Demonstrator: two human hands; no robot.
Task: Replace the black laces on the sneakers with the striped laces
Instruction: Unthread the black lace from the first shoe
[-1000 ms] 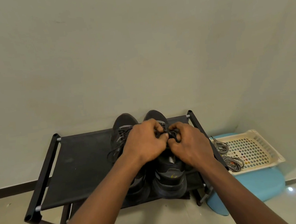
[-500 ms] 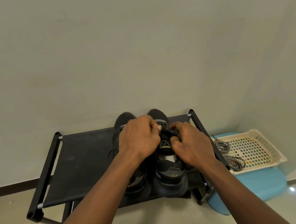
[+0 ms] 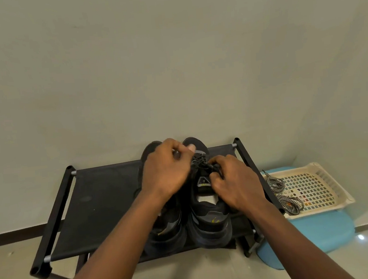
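Note:
Two black sneakers stand side by side on a black shoe rack (image 3: 103, 198), heels toward me. On the right sneaker (image 3: 211, 222) the black lace (image 3: 199, 161) crosses the eyelets. My left hand (image 3: 167, 171) sits over the lacing toward the toe, fingers curled and pinching the lace. My right hand (image 3: 233, 183) grips the lace at the tongue's right side. The left sneaker (image 3: 165, 233) is mostly hidden under my left forearm. Two bundles of black-and-white striped laces (image 3: 285, 193) lie in a cream tray.
The cream perforated tray (image 3: 322, 184) rests on a light blue stool (image 3: 318, 232) right of the rack. A plain wall rises directly behind the rack. Tiled floor lies in front.
My left hand has moved up toward the sneaker's toe, drawing the black lace. My right hand has stayed by the tongue. More of the tongue and lacing shows between the hands.

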